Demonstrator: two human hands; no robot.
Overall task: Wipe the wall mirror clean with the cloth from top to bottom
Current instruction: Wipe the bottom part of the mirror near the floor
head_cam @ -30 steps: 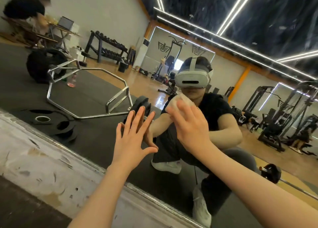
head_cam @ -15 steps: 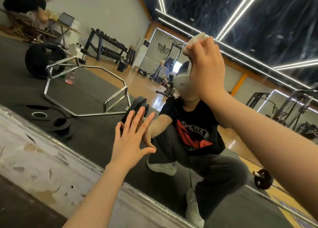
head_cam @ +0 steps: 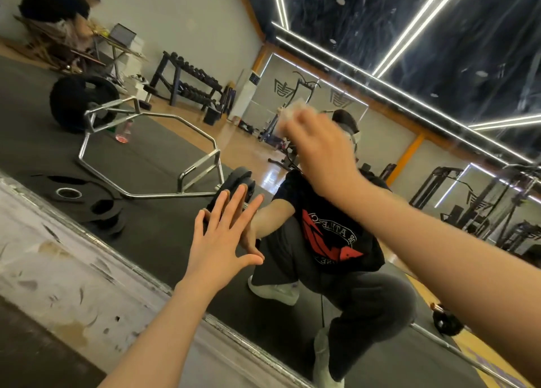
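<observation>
Left hand [head_cam: 222, 238] flat, fingers straight, on wall mirror [head_cam: 152, 153]; right hand [head_cam: 319, 150] grips blurred cloth [head_cam: 292, 112]; reflected shirt lettering reversed, illegible.

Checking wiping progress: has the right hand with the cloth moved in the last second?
Yes. The right hand rose with the cloth, well above the braced left hand.

The right hand [head_cam: 319, 150] and the cloth [head_cam: 292, 114] are motion-blurred; the grip on the cloth is indistinct. The hand conceals the reflected face. The wall mirror [head_cam: 175, 142] extends past the top and right edges.
</observation>
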